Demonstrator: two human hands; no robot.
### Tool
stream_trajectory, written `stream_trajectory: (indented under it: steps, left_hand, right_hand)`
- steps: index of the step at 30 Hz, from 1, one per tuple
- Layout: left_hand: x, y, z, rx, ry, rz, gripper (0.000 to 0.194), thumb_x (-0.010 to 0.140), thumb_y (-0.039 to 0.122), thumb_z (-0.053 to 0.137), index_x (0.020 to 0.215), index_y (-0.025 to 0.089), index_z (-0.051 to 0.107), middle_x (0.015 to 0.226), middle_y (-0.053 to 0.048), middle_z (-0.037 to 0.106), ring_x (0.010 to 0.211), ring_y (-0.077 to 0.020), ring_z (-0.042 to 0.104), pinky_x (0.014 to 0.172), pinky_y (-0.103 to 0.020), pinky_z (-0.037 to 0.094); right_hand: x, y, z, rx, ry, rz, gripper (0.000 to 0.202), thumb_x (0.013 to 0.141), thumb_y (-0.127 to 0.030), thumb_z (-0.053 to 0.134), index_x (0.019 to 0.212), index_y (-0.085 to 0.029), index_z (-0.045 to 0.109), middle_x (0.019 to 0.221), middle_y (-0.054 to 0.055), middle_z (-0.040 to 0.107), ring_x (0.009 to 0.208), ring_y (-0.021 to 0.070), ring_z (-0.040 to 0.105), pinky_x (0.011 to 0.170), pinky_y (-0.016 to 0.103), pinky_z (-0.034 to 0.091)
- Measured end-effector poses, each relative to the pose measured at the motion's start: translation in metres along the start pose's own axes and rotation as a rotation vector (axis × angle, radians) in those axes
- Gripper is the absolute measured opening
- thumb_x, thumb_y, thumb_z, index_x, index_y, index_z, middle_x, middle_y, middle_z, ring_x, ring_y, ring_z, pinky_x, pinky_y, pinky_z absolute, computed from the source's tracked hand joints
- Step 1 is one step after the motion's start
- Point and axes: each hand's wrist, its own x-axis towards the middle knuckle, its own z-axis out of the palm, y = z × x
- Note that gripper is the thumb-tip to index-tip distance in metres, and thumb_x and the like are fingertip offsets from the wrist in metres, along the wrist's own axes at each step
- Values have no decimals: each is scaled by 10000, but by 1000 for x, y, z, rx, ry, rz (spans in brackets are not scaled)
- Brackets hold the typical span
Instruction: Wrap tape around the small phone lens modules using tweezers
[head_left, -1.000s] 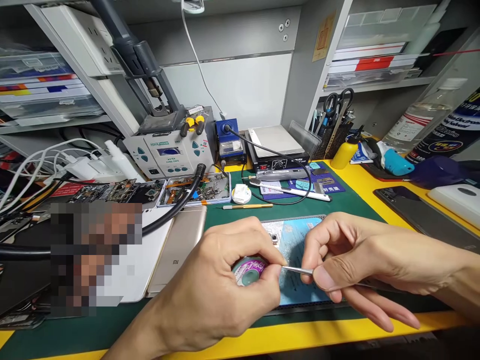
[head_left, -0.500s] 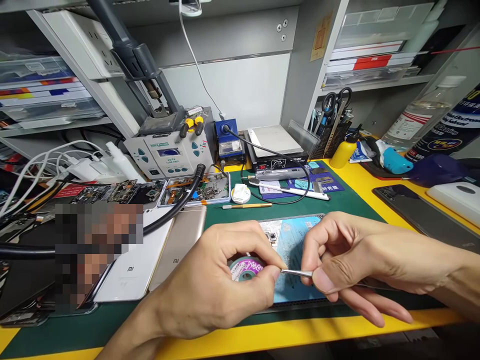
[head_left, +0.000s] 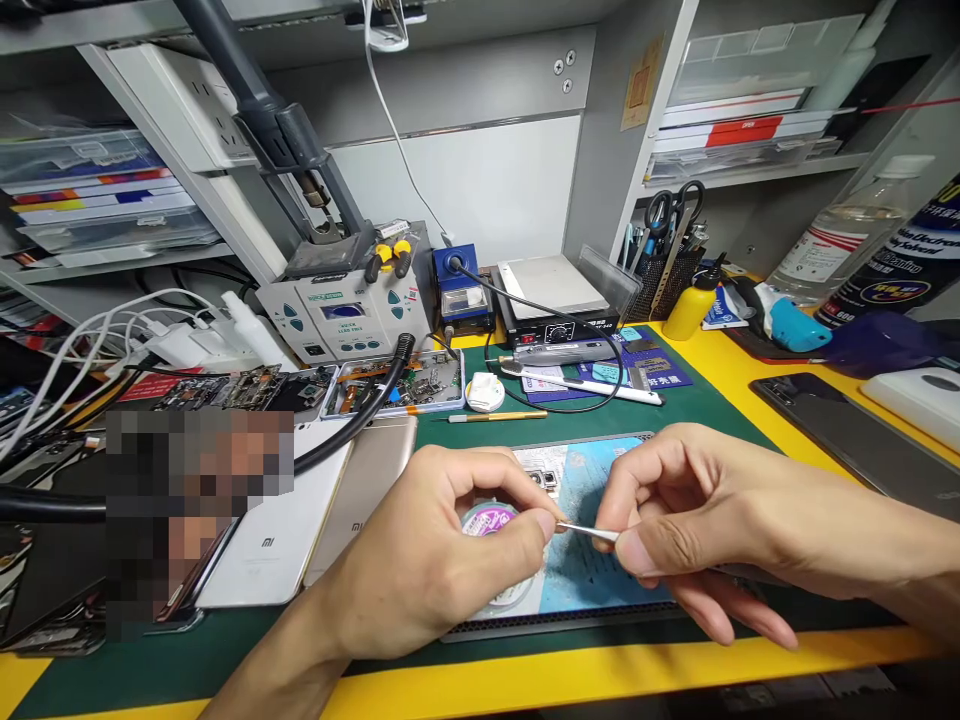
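Observation:
My left hand [head_left: 457, 560] is closed, with thumb and forefinger pinched at the tips of metal tweezers [head_left: 589, 532]; whatever is pinched there is too small to make out. Held between the thumb and fingers of my right hand [head_left: 690, 520], the tweezers point left toward that pinch. The other right fingers are loosely spread below. A spool [head_left: 486, 518] with a purple and white label shows behind my left thumb, partly hidden; I cannot tell whether my palm holds it. Beneath both hands lies a blue and white printed pad [head_left: 600, 580] with a dark perforated edge.
Phones [head_left: 270, 520] lie at left, crossed by a thick black hose [head_left: 337, 445]. Behind stand a parts tray [head_left: 450, 395], a hot-air station [head_left: 349, 310] and a heating plate [head_left: 555, 290]. A yellow-handled tool [head_left: 499, 416] lies on the green mat [head_left: 375, 650]. A dark phone [head_left: 847, 430] is at right.
The tweezers' tips sit slightly higher and the tweezers tilt more. My left hand has turned a little, and more of the spool shows under the thumb. The camera view has shifted slightly.

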Motion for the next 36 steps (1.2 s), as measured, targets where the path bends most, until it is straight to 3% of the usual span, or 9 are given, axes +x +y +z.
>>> stream_trajectory:
  steps: [6, 10, 26, 36]
  left_hand:
    - [0, 1, 0, 15, 5, 21, 103, 842, 159, 698, 761, 160, 763, 782, 3, 720, 731, -131, 614, 675, -212, 461]
    - [-1, 1, 0, 30, 12, 39, 113, 851, 151, 691, 767, 155, 766, 779, 5, 718, 721, -122, 613, 675, -204, 463]
    - [0, -2, 2, 68, 39, 118, 132, 856, 127, 668, 796, 145, 784, 797, -13, 717, 738, -128, 641, 680, -209, 479]
    - [0, -3, 2, 65, 37, 92, 161, 905, 177, 669, 773, 161, 759, 786, 12, 707, 728, -110, 619, 690, -195, 463]
  right_hand:
    - [2, -1, -2, 30, -46, 34, 191, 836, -320, 816, 912, -157, 753, 520, -8, 688, 331, 72, 544, 320, 116, 456]
    - [3, -1, -1, 53, -26, 8, 172, 814, -294, 832, 883, -155, 758, 494, -11, 669, 383, 103, 594, 316, 125, 473]
    - [5, 1, -4, 137, -92, 47, 170, 804, -291, 808, 788, -139, 733, 516, 36, 721, 285, 76, 535, 262, 101, 375]
    - [-5, 0, 8, -157, 154, -166, 212, 798, -357, 859, 852, -168, 779, 536, -43, 599, 449, 94, 567, 362, 129, 448]
